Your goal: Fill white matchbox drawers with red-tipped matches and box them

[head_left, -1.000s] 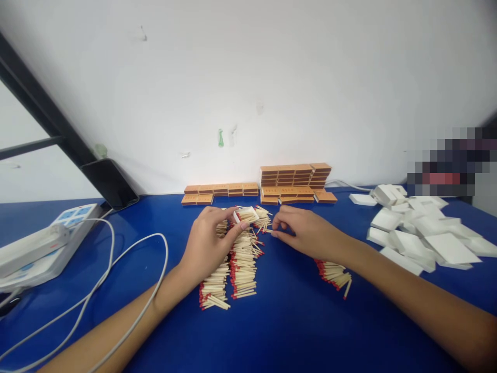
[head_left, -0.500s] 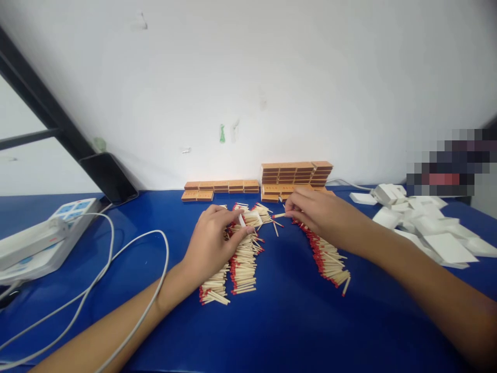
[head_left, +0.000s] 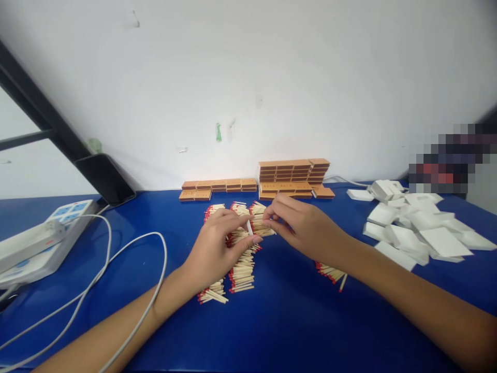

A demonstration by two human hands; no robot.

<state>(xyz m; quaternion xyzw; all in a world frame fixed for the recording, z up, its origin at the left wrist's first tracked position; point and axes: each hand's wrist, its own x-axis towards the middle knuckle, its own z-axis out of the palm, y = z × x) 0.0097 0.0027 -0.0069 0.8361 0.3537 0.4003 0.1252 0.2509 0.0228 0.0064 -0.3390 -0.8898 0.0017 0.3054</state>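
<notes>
My left hand is closed on a small white matchbox tray, gripped between thumb and fingers above the piled matches. Close to its right, my right hand pinches matches at its fingertips, though the fingers hide most of them. Red-headed matches lie in rows beneath and beside my left hand. Another row of matches shows below my right forearm, which covers its far part.
Orange-brown matchboxes are stacked against the wall, with a lower row to their left. White trays lie heaped at right. At left are a power strip, a looping white cable and a black phone-like object.
My right hand has moved left, from above the right-hand match row to beside the tray, carrying matches. My left hand keeps hold of the tray, shifted slightly right.
</notes>
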